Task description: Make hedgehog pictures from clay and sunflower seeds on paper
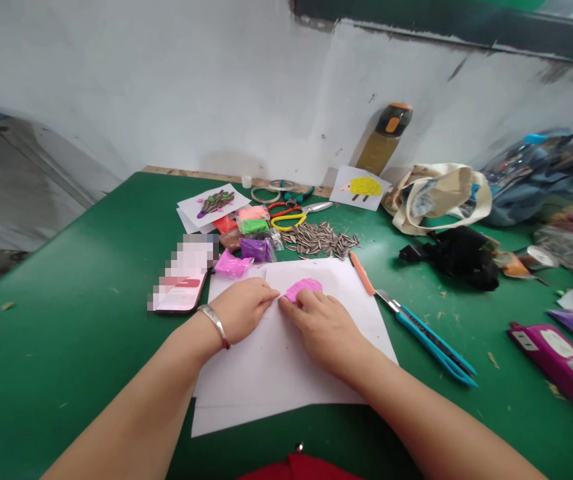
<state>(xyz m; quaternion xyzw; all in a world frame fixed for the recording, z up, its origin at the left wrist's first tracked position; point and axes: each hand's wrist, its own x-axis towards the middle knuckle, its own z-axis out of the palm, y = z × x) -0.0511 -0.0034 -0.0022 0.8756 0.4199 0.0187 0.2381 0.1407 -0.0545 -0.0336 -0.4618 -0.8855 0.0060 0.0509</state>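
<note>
A flat oval of pink modelling clay (304,287) lies on a stack of white paper (246,373) in front of me. My right hand (319,320) bends over its near edge, fingers curled and touching the clay at its lower left. My left hand (249,303), with a silver bracelet on the wrist, rests on the paper just left of the clay. Its fingers are drawn together with the tips pointing right, and whatever they pinch is hidden. Beyond the left hand sits a packet of pink clay (233,265), beside a purple clay packet (258,250).
Behind the paper lie sunflower seeds (319,240), scissors (289,219) and a hedgehog picture (361,187). A phone (181,280) is at left. To the right are an orange-handled tool (362,273), blue tweezers (431,343), a black cloth item (461,257) and a bottle (381,143).
</note>
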